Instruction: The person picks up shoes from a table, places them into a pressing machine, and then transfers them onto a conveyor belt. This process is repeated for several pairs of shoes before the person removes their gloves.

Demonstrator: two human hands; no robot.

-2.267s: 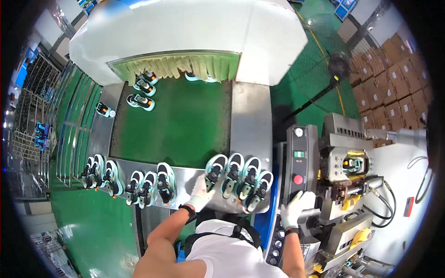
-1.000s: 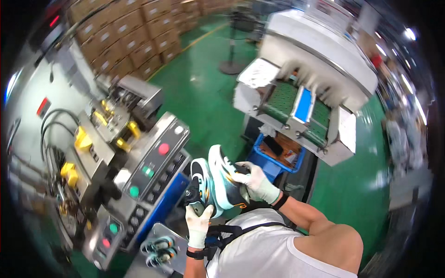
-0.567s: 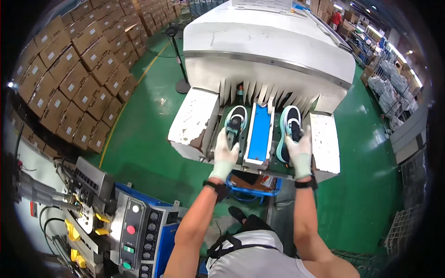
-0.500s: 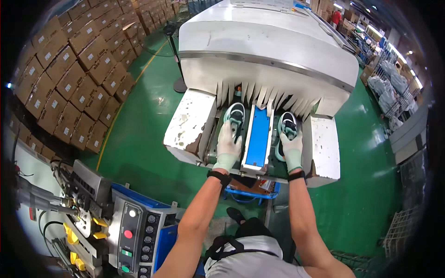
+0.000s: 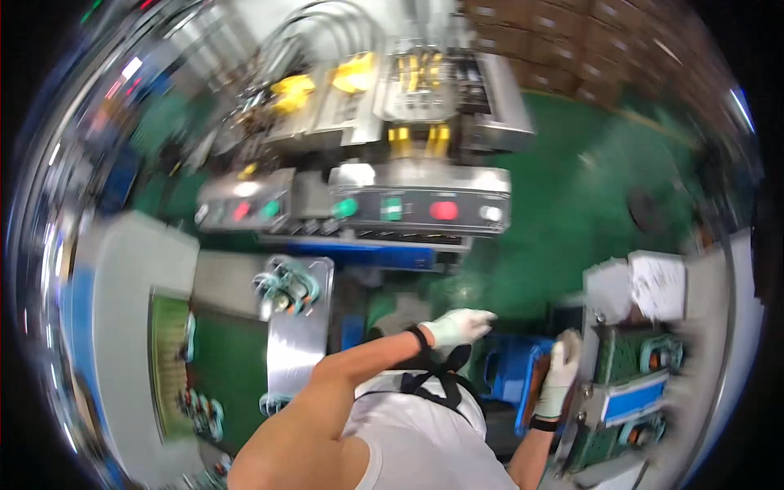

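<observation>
My left hand (image 5: 459, 327), in a white glove, hangs in the air before my body. Its fingers stretch loosely to the right with nothing visible in them. My right hand (image 5: 561, 371), gloved too and somewhat blurred, is beside a blue cart (image 5: 523, 371); its fingers reach forward and it holds nothing I can see. To its right, one teal sneaker (image 5: 660, 354) sits on the conveyor's far green lane and another teal sneaker (image 5: 641, 430) on the near lane. A blue strip (image 5: 635, 401) lies between the lanes. A pair of teal sneakers (image 5: 287, 286) rests on a metal shelf (image 5: 296, 351) at left.
Ahead stands a press machine with a button panel (image 5: 420, 204) and yellow parts (image 5: 354, 73). At left, a white machine (image 5: 139, 286) has an opening with more shoes (image 5: 202, 412) by it. Stacked cartons (image 5: 563, 41) are at the back right. The floor (image 5: 572, 163) is green.
My view has swung left, from the white tunnel machine to the press. Both hands have let go of the two sneakers, which now lie on the conveyor to my right.
</observation>
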